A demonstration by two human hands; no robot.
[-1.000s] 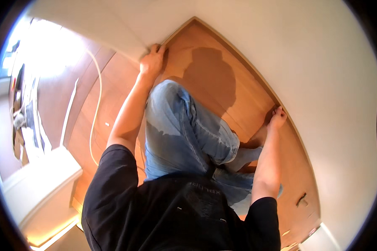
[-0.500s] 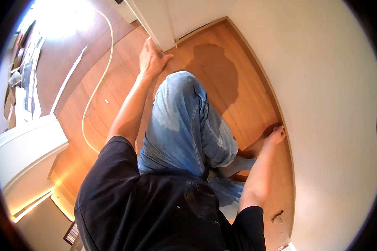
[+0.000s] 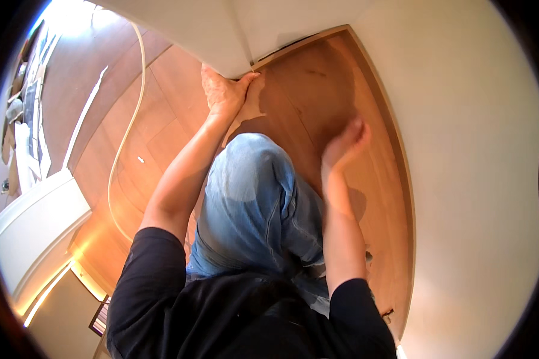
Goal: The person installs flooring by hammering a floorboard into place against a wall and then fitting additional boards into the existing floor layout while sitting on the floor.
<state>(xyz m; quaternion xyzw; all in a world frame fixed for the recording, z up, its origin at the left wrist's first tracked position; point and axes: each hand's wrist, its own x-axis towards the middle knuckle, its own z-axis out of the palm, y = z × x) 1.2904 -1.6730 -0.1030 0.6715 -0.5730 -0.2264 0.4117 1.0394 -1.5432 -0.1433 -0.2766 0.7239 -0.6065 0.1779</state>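
Note:
My left hand (image 3: 223,96) is at the lower corner of the white wall end (image 3: 218,42). Its thumb is spread away from the fingers, the thumb tip touching near the end of the wooden baseboard (image 3: 305,43). Some fingertips are hidden behind the corner. My right hand (image 3: 346,142) hovers over the wood floor (image 3: 293,99), between my bent knee (image 3: 254,161) and the right-hand wall. Motion smears its fingers. They look partly curled, and whether anything is in them cannot be made out.
A pale hose (image 3: 139,107) curves across the floor at left, with a white strip (image 3: 87,113) beyond it. White cabinetry (image 3: 39,218) stands at lower left. The white wall (image 3: 467,155) bounds the right side. A small dark object (image 3: 388,315) lies near the right baseboard.
My right hand has lifted from beside the right baseboard and moved forward and left. My left hand has come closer around the wall corner. The whole view has shifted slightly.

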